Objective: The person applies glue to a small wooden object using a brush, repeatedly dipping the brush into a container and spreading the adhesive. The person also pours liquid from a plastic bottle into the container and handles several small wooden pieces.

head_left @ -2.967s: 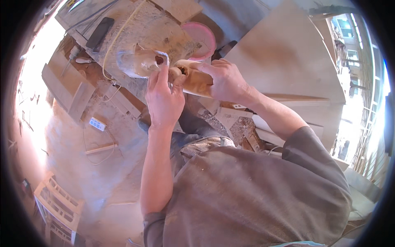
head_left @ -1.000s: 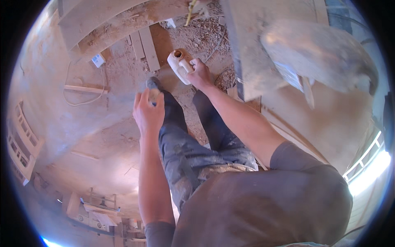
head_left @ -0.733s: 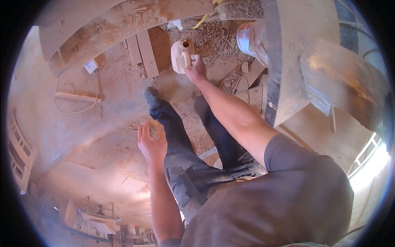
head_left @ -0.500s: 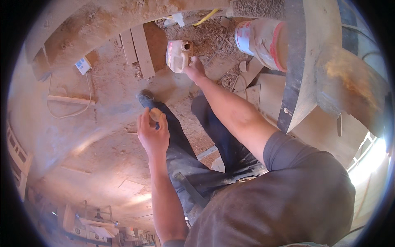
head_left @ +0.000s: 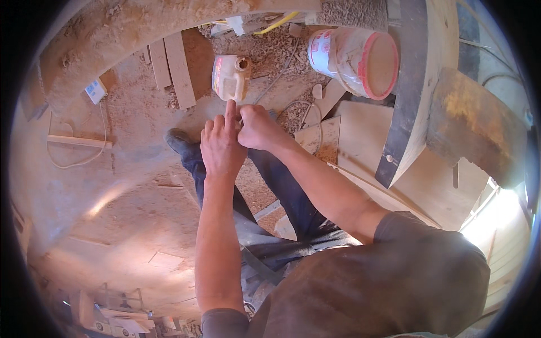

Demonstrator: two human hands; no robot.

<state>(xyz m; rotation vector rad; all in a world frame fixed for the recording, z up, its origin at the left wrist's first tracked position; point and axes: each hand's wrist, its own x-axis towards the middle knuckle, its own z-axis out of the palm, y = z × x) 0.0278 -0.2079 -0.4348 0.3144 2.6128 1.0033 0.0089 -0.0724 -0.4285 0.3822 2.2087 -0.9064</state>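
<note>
My two hands meet above my legs, just on the near side of a cream plastic jug (head_left: 226, 85). The jug stands on the dusty floor, its round mouth uncovered. On my left hand (head_left: 221, 143) the index finger points out toward the jug while the other fingers curl down. My right hand (head_left: 260, 129) is closed, its thumb and fingers pressed together beside that index finger. The undersides of both hands are hidden, so what they hold, if anything, does not show. Neither hand grips the jug.
A white bucket with a red rim (head_left: 378, 66) lies tipped at the far right, near a dark-edged beam (head_left: 403, 107). Wooden strips (head_left: 179, 70) lie left of the jug. A small white box with a cord (head_left: 96, 90) is farther left. Boards (head_left: 360, 132) and shavings cover the right side.
My right hand has let go of the jug and drawn back to my left hand. The left hand has moved forward; the small tan round piece in it is now out of sight.
</note>
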